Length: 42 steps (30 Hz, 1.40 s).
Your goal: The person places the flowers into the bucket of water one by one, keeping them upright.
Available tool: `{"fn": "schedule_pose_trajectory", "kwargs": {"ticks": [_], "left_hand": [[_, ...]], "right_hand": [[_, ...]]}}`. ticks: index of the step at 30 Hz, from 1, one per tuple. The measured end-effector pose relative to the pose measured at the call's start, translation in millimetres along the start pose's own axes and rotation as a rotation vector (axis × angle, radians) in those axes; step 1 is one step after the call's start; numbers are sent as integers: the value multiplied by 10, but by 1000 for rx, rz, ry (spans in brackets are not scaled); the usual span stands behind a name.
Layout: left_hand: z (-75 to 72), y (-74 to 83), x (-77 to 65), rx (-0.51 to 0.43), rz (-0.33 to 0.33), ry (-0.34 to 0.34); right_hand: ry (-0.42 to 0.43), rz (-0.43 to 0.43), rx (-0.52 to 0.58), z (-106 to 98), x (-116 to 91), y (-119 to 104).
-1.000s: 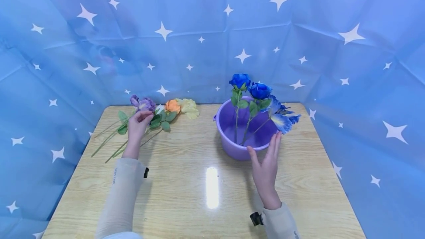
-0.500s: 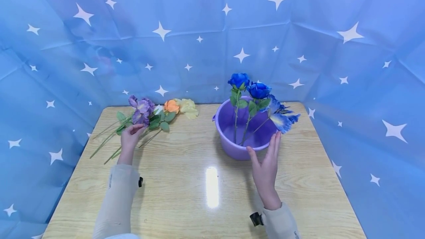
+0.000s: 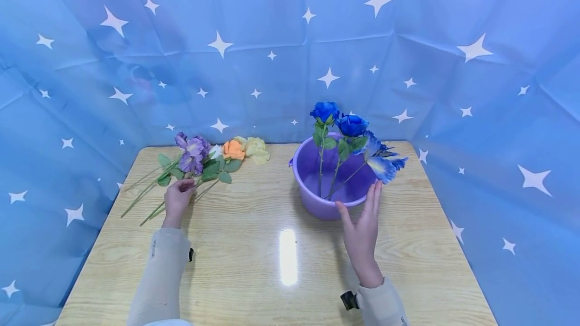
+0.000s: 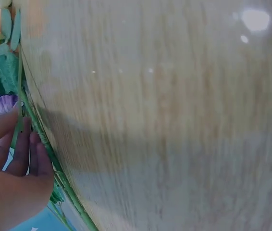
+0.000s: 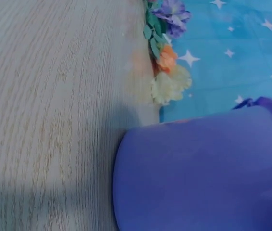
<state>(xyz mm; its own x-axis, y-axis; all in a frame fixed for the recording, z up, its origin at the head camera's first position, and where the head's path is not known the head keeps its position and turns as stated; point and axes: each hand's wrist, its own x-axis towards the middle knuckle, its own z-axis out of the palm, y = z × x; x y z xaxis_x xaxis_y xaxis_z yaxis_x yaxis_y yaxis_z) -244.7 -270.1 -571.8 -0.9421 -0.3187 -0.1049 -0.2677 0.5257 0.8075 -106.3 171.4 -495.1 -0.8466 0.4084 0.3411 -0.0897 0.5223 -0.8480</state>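
In the head view my left hand (image 3: pixel 176 201) is at the flowers lying at the back left, just below a purple iris (image 3: pixel 192 156). The left wrist view shows its thumb and fingertips pinching a thin green flower stem (image 4: pixel 19 77); which bloom it belongs to I cannot tell. A thicker green stem (image 4: pixel 54 159) passes beside the knuckles. My right hand (image 3: pixel 363 233), thumb and fingers spread and fairly straight, rests at the near rim of the purple bucket (image 3: pixel 322 209). Inside the bucket stand two blue roses (image 3: pixel 352 125) and a blue iris (image 3: pixel 383 166) leaning right.
An orange rose (image 3: pixel 233 149), a white flower (image 3: pixel 216 152) and a pale yellow flower (image 3: pixel 256 150) lie along the back edge of the wooden table (image 3: pixel 244 245). Behind it hangs a blue starry cloth (image 3: pixel 272 9). Bare tabletop lies between flowers and bucket.
My left hand has moved down and toward me, from over the purple iris to the stems below it. The right hand and the bucket have stayed in place.
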Motion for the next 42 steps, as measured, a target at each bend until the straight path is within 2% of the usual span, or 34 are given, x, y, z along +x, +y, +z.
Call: {"fn": "schedule_pose_trajectory", "kwargs": {"ticks": [8,12,17,30,36,42], "left_hand": [[5,-78,8,128,19,13],[15,-84,-5,181,7,7],[28,-111,-19,251,29,-5],[6,-103,-21,257,11,8],[-39,-24,-41,234,-3,-13],[-95,75,-57,247,22,-4]], "right_hand": [[-10,5,-16,-2,-13,-4],[-11,5,-20,-7,-17,-8],[-11,7,-16,-15,-27,-11],[-11,6,-13,-8,-24,-15],[-13,2,-16,-17,-11,-9],[-15,4,-16,-16,3,13]]}}
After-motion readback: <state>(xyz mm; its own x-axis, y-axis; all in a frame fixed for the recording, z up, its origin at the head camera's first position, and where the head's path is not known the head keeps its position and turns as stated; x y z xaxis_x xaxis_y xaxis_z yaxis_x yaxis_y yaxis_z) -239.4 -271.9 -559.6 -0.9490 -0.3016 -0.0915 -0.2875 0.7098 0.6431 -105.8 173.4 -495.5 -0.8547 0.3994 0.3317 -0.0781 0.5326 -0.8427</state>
